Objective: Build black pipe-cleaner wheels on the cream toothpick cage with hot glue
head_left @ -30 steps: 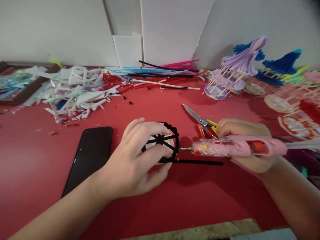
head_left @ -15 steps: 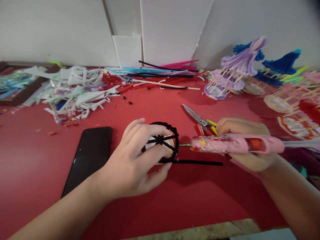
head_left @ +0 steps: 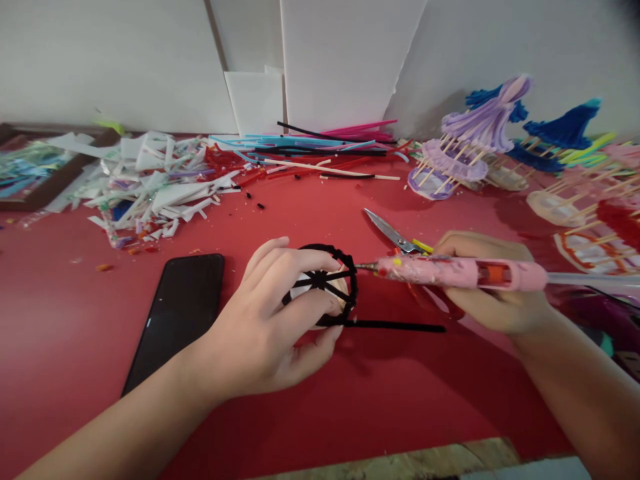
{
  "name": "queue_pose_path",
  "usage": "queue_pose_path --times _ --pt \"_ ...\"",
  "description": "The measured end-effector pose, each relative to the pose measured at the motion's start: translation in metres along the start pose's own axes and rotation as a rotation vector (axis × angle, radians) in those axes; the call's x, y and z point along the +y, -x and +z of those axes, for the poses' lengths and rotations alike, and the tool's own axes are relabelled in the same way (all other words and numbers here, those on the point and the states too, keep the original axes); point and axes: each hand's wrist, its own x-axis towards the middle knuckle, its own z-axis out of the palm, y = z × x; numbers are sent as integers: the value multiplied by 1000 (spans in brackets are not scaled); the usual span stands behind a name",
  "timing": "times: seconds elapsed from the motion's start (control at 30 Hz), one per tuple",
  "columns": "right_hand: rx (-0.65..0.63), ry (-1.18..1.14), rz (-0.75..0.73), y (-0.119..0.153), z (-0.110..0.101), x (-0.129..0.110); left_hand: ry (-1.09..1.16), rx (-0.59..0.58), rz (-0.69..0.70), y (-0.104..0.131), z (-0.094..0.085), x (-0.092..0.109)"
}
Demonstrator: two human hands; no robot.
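- At centre of the red table (head_left: 350,413), a small wheel (head_left: 325,287) lies: a black pipe-cleaner rim and spokes over a pale disc, with a loose black tail (head_left: 400,326) trailing toward 3 o'clock.
- Left hand (head_left: 270,327) is curled over the wheel, fingertips on spokes and rim, thumb pressing at its 6 o'clock edge.
- Right hand (head_left: 493,293) is closed around a pink glue gun (head_left: 455,272); the nozzle touches, or is just beside, the rim at 2 o'clock.
- Risk, as judged: the nozzle sits close to the left fingertips, so a slip or excess glue could burn skin. Glue could also bond the wheel to the table.
- Scissors (head_left: 395,235) lie just behind the gun, at 1 o'clock.
- Phone (head_left: 180,313) lies at 9 o'clock, screen dark.
- Scraps (head_left: 150,187) at 10 o'clock, pipe cleaners (head_left: 320,143) at 12, finished models (head_left: 470,140) at 2.
- No legible writing or brand anywhere.
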Motion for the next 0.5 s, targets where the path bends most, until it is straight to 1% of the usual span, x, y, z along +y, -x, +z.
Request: queue_pose_path --times 0.07,0.13,0.2,0.23,0.3,0.4,0.47,0.5 --pt "22 72 23 0 2 -1 2 -3 -2 1 1 0" --pt "42 152 96 2 3 1 9 -14 -3 2 1 0" --pt "7 270 154 6 2 7 14 -22 -5 3 0 0" --pt "-25 329 149 10 1 10 14 -20 -9 3 0 0" --pt "-109 418 68 18 -3 19 17 -17 -19 4 0 0" --pt "-181 486 -88 31 -8 32 26 -21 -29 3 0 0" --pt "-224 517 -132 35 -12 39 25 -26 -32 3 0 0" --pt "-244 527 -127 36 -13 43 22 -28 -31 3 0 0"
